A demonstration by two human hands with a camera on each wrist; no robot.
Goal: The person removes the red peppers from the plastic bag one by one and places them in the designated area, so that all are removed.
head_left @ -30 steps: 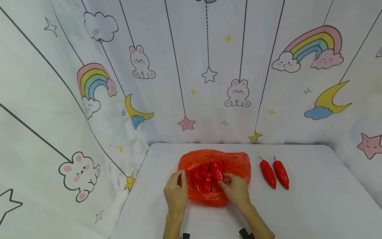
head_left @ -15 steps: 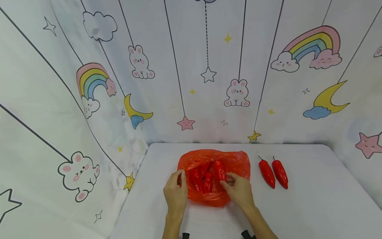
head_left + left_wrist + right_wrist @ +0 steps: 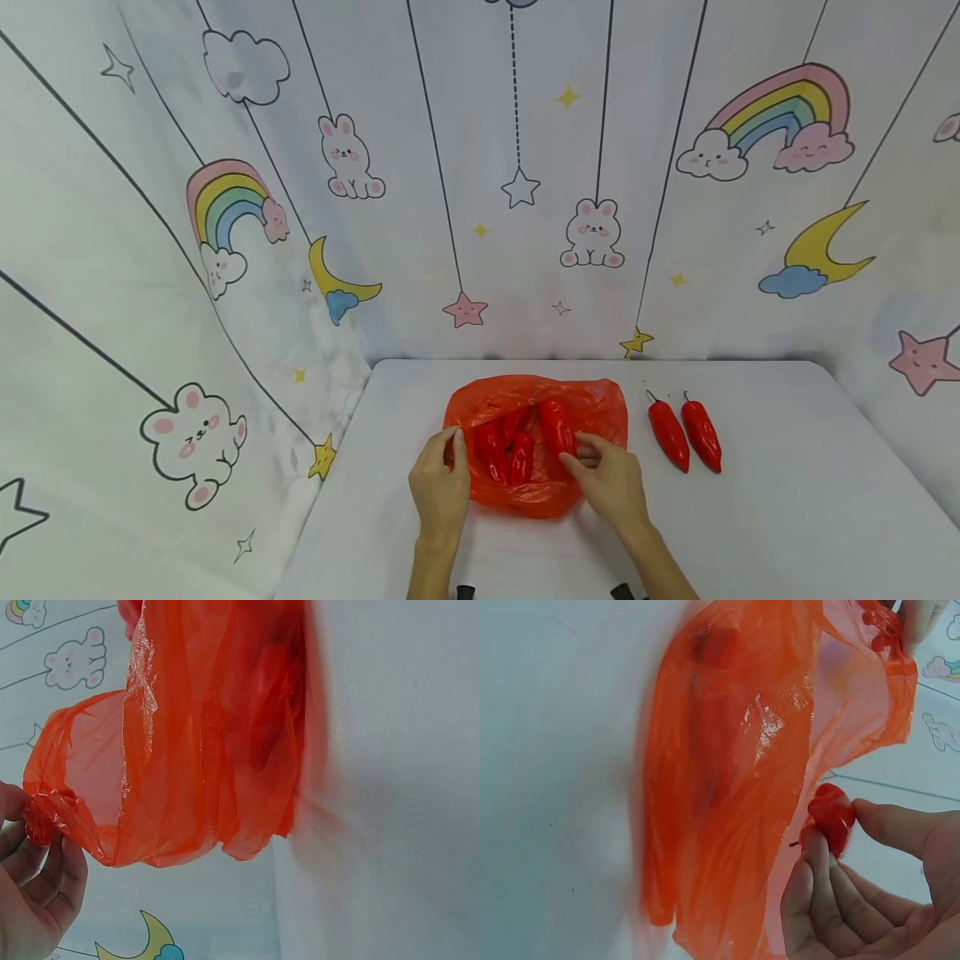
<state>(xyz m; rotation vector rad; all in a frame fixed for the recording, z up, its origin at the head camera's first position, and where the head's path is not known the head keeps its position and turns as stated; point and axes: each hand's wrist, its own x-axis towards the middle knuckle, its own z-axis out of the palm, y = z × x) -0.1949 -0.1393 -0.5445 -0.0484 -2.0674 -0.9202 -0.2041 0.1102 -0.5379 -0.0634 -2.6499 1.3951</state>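
A thin orange-red plastic bag (image 3: 525, 502) stands with its mouth spread on the white table. My left hand (image 3: 438, 483) pinches the bunched rim at its left side; the left wrist view shows that hand (image 3: 45, 889) gripping the gathered plastic. Between the thumb and fingers of my right hand (image 3: 611, 483) is a glossy red chili pepper (image 3: 557, 425), held at the right of the bag's mouth. In the right wrist view this chili (image 3: 832, 817) is beside the rim, its short dark stem showing. Several more red chilies (image 3: 492, 452) lie inside, partly hidden by plastic.
Two red chilies (image 3: 669, 435) lie side by side on the table (image 3: 780, 500) to the right of the bag. A white cloth backdrop (image 3: 420, 167) with printed rainbows, rabbits and stars rises behind the table and along its left.
My right hand has shifted a little to the right with its chili, away from the other chilies in the bag. The left hand keeps its hold on the rim.
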